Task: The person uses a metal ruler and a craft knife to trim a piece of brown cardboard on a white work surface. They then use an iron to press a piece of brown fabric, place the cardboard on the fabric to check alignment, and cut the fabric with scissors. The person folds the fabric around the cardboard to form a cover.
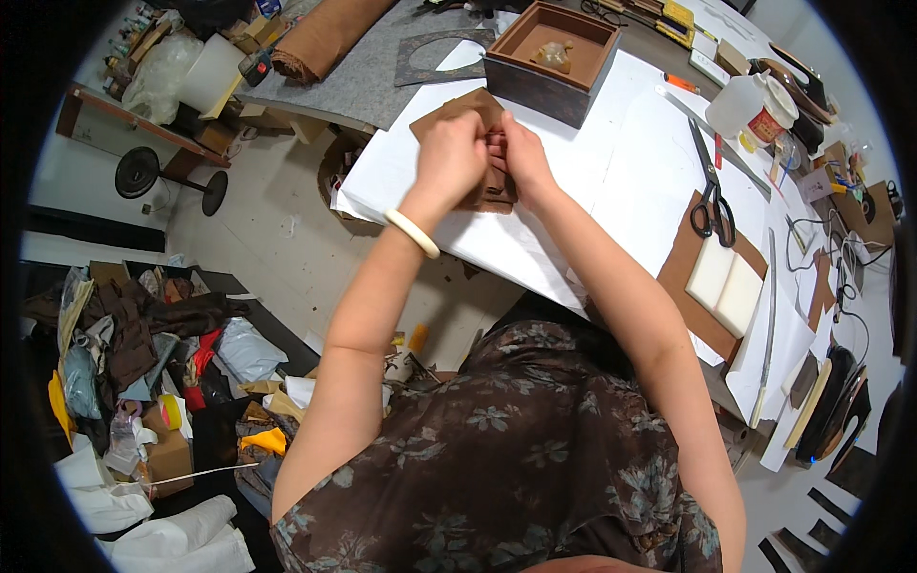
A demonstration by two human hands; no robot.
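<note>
Both of my hands meet over a piece of brown fabric near the table's left front edge. My left hand, with a cream bangle on its wrist, is closed on the fabric with bent fingers. Close beside it, my right hand grips the same fabric, its fingers curled inward and its thumb near the left hand. Part of the fabric lies as a flat corner beyond my left hand; nearer to me it looks folded in layers. My fingers hide its middle.
Just beyond my hands stands a dark box lined in brown, with a translucent lump inside. Black scissors, white blocks on a brown sheet and a white bottle are at right. A brown roll lies far left.
</note>
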